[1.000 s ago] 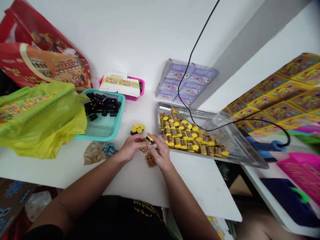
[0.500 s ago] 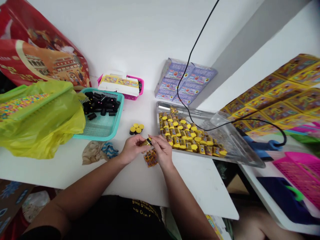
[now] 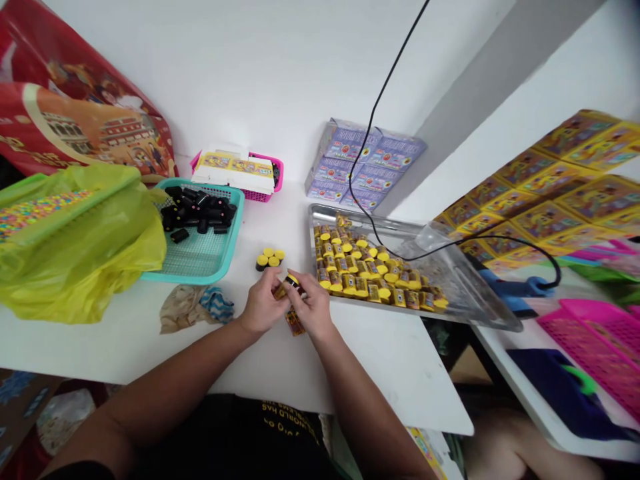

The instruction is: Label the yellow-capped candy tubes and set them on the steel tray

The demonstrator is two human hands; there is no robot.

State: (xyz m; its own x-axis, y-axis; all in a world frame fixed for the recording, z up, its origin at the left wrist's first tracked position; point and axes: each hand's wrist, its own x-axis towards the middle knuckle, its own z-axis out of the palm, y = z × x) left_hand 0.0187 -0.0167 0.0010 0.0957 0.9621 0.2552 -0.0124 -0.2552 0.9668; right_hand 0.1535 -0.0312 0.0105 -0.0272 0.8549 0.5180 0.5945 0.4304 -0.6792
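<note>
My left hand (image 3: pixel 265 303) and my right hand (image 3: pixel 313 305) meet over the white table, fingers closed around a small black jar with a yellow lid (image 3: pixel 292 281). A shiny gold-brown label lies against the jar, partly hidden by my left fingers. Below the right hand rests a sheet of printed stickers (image 3: pixel 295 323), half covered. Several unlabelled black jars with yellow lids (image 3: pixel 270 258) stand just beyond my left hand. To the right, a metal tray (image 3: pixel 370 305) bears rows of yellow-lidded jars with labels (image 3: pixel 363 267).
A teal basket (image 3: pixel 227 260) with black jars (image 3: pixel 200 210) stands left, beside a yellow plastic bag (image 3: pixel 110 247). A crumpled cloth (image 3: pixel 185 308) lies near my left forearm. Purple boxes (image 3: pixel 360 163) are stacked against the wall. A black cable (image 3: pixel 373 120) hangs across the tray.
My hands have turned the jar so its yellow lid shows more, and the right hand has come left over the sticker sheet. The whole view has shifted slightly.
</note>
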